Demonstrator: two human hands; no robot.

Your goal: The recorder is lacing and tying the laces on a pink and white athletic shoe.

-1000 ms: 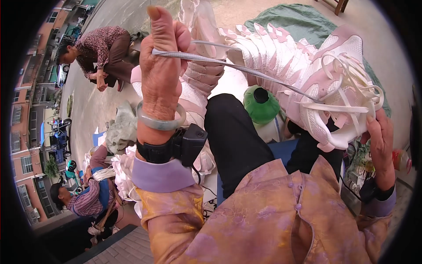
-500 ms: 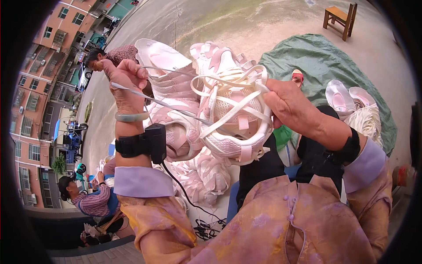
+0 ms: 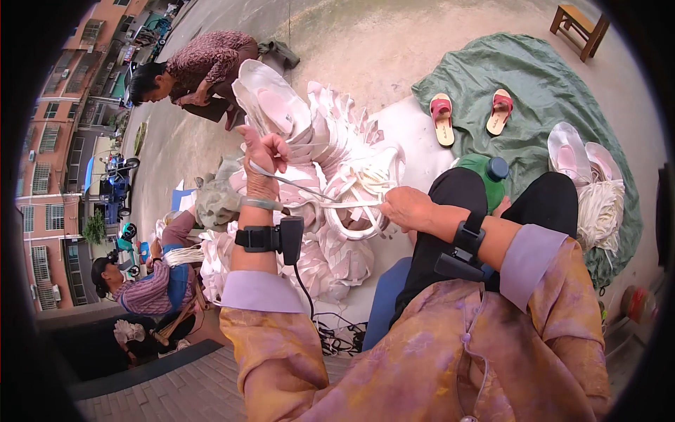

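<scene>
1. Head view, containers: a green bottle [image 3: 485, 179] with a dark cap stands by the person's knee; what it holds cannot be seen. There are no open containers.
2. A long bundle of pink and white shoe insoles [image 3: 316, 162], strung together, rests in front of the person's lap. Its long axis runs from the lower middle up and to the left, ending in a large pale sole that points to the top of the picture.
3. A white strap [image 3: 309, 193] stretches nearly level between the two hands, across the bundle.
4. The left hand [image 3: 264, 158] is raised with the forearm upright, fingers curled tight on the strap's end. A black wrist device sits on that forearm.
5. The right hand [image 3: 408, 207] reaches in from the right, palm down, fingers closed on the strap where it loops at the bundle.
6. Two pink sandals [image 3: 471, 116] lie on a green tarp [image 3: 548, 77] beyond. Other people sit at the left.
</scene>
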